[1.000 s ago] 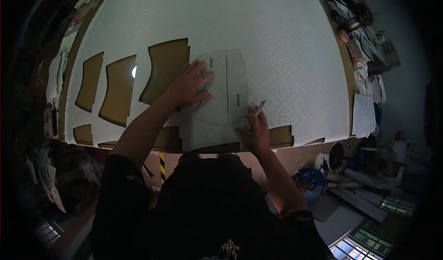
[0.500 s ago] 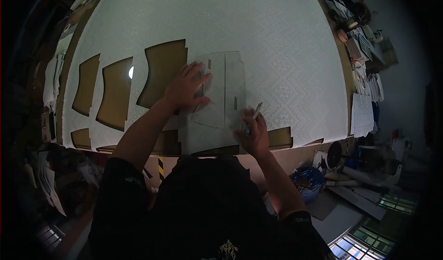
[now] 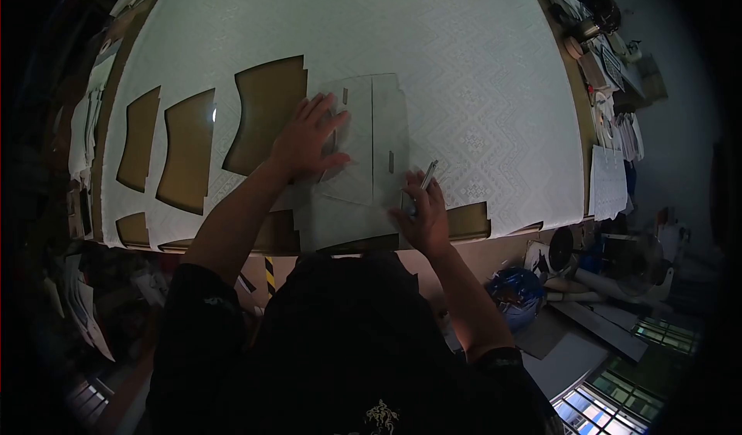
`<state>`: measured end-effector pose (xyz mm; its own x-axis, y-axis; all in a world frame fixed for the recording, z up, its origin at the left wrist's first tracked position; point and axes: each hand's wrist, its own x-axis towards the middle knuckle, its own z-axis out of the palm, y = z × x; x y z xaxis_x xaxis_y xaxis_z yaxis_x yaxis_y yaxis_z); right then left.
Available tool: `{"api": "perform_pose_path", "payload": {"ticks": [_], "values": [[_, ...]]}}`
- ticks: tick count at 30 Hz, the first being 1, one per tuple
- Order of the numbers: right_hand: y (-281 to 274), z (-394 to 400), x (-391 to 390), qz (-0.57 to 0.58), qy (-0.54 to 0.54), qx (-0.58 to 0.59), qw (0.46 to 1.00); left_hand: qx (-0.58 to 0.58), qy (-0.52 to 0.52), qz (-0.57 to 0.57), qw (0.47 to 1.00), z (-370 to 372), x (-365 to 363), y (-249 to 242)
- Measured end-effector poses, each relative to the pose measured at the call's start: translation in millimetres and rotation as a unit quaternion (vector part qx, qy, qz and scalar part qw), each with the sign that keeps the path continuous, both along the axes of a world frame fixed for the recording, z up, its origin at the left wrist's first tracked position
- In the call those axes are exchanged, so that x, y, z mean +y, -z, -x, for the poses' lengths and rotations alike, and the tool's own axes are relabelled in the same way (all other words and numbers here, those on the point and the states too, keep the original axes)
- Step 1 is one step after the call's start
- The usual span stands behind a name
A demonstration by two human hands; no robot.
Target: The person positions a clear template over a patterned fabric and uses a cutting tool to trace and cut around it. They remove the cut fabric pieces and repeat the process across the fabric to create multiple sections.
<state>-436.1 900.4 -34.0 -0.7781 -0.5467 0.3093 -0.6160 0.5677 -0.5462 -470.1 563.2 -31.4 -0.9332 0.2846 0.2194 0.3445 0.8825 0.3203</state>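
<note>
A translucent pattern template with a dark lengthwise line and short slots lies on white patterned fabric. My left hand rests on the template's left part, fingers spread, pressing it flat. To the right of the template's lower edge is my right hand, its fingers curled around a slim silver pen. The pen points up and away from me; its lower end is hidden in the hand. Left of the template, curved shapes are cut out of the fabric, and the brown tabletop shows through them.
Papers and assorted items line the table's right edge, with a metal flask farther back. More stacked sheets sit along the left side. Below right stand a blue plastic-wrapped bundle and a fan.
The whole view has shifted slightly, so the table appears a little higher and to the left. Both hands keep nearly the same place on the template and fabric.
</note>
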Motion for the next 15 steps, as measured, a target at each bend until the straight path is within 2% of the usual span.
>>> {"api": "perform_pose_path", "payload": {"ticks": [15], "values": [[0.0,0.6,0.0,0.01,0.002,0.016,1.0,0.002,0.003,-0.001,1.0,1.5,-1.6,3.2]]}}
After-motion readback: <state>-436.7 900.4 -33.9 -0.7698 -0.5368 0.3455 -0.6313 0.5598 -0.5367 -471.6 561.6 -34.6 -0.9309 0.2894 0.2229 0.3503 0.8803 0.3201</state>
